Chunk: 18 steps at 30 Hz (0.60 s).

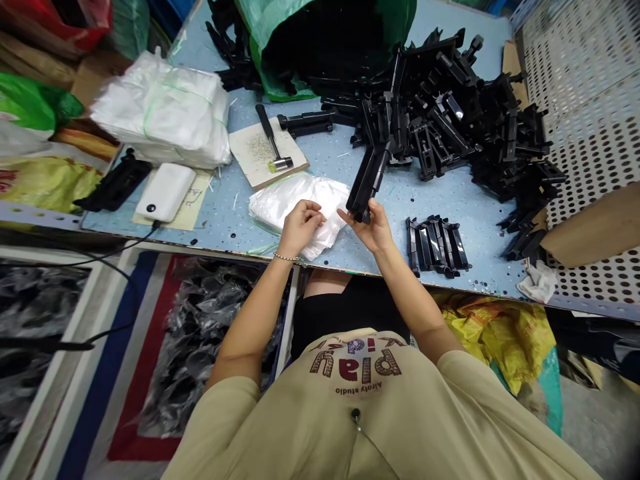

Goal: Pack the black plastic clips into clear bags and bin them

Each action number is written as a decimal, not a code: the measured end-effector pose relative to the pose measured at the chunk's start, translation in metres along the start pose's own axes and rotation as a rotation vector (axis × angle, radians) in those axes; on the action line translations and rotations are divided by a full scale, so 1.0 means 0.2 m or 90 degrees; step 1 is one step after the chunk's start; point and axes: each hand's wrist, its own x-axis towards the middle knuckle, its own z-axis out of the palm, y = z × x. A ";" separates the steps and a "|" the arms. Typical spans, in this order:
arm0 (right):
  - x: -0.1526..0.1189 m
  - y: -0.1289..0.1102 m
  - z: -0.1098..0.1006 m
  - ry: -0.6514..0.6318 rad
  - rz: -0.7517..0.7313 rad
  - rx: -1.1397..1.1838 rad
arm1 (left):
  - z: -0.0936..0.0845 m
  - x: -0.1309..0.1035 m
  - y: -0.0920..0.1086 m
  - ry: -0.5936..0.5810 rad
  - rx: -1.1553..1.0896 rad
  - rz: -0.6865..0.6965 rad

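My right hand (373, 230) grips the near end of a long black plastic part (369, 177), which points up and away over the table. On a stack of clear plastic bags (327, 193) rests my left hand (303, 227), its fingers curled and pinched at the stack's surface; whether a bag edge is between them I cannot make out. To the right of my right hand, several black plastic parts (436, 245) lie side by side in a row. Beyond it spreads a large heap of similar black parts (445, 113).
A green sack (265, 47) lies open at the back. A hammer (274, 143) rests on a pale board (245, 157). Further left are a tied bundle of bags (165, 110) and a white power bank (167, 190) with a cable. A perforated metal panel (590, 147) borders the right side.
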 end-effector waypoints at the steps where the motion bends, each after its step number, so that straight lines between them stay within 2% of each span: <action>1: -0.01 -0.01 0.00 0.004 0.000 -0.006 | 0.01 -0.01 0.00 0.001 0.059 0.023; 5: -0.02 -0.01 -0.03 0.023 -0.004 -0.007 | 0.06 -0.04 -0.02 0.026 0.338 0.157; 7: -0.03 0.00 -0.05 0.013 -0.009 -0.013 | 0.05 -0.01 -0.03 0.010 0.358 0.157; 11: -0.06 0.00 -0.08 -0.030 -0.012 -0.009 | 0.00 0.05 -0.02 -0.015 0.178 0.045; 14: -0.07 -0.01 -0.06 -0.069 0.009 0.022 | -0.04 0.07 0.00 -0.011 0.053 -0.016; 18: -0.05 -0.02 0.02 -0.096 0.037 0.029 | -0.06 0.06 0.02 -0.095 -0.064 -0.070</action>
